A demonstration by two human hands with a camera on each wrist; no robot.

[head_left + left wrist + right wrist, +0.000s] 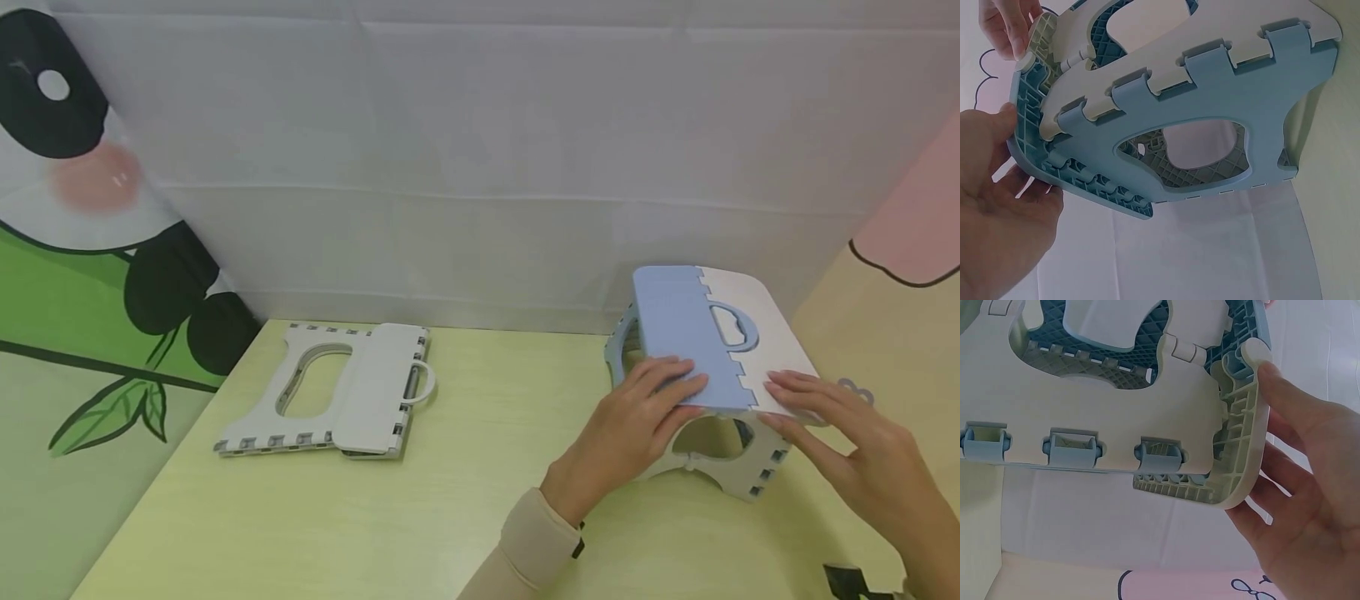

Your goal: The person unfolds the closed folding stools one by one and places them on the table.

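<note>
A folding stool with a blue and white top (678,333) stands unfolded and upright at the right of the table. My left hand (618,433) rests on the near blue part of the top, its fingers nearly straight and the thumb at the front edge. On the near white corner lies my right hand (862,450), fingers extended, thumb against the front edge. From below, the left wrist view shows the blue leg panel (1210,131) beside my left hand (1010,206). In the right wrist view the white leg panel (1085,406) is beside my right hand (1310,450).
A second stool (375,392), white and folded, lies on the left part of the pale yellow-green table (337,525). Behind the table hangs a white cloth (480,167). A cartoon-printed surface (90,292) is at the left, and a pink and beige one (900,317) at the right.
</note>
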